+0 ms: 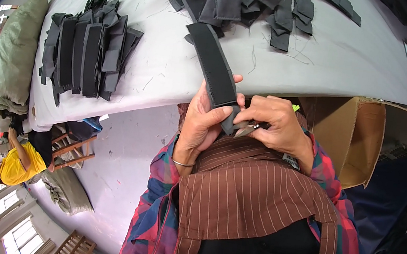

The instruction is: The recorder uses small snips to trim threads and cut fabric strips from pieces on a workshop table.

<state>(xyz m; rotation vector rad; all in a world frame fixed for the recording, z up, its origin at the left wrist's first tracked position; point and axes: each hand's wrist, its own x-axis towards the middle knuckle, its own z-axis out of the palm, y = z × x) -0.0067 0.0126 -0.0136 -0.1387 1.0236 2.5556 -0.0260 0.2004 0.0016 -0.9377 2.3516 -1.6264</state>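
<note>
A long dark fabric strip (pixel 214 66) with stitched edges slants from the table's near edge toward my body. My left hand (pixel 200 119) grips its lower end, with the thumb on top and the fingers behind. Close to that same end, my right hand (pixel 278 121) is closed around small metal thread snips (pixel 247 129). Their blades are by the strip's tip, partly covered by my fingers; whether they touch a thread is too small to tell.
On the white table (pixel 154 69) lie a neat stack of dark strips (pixel 87 55) at left and a loose heap (pixel 227 1) at the far side, with thread scraps. A cardboard box (pixel 361 137) stands at right. A person in yellow (pixel 21 164) sits at far left near stuffed sacks (pixel 15 51).
</note>
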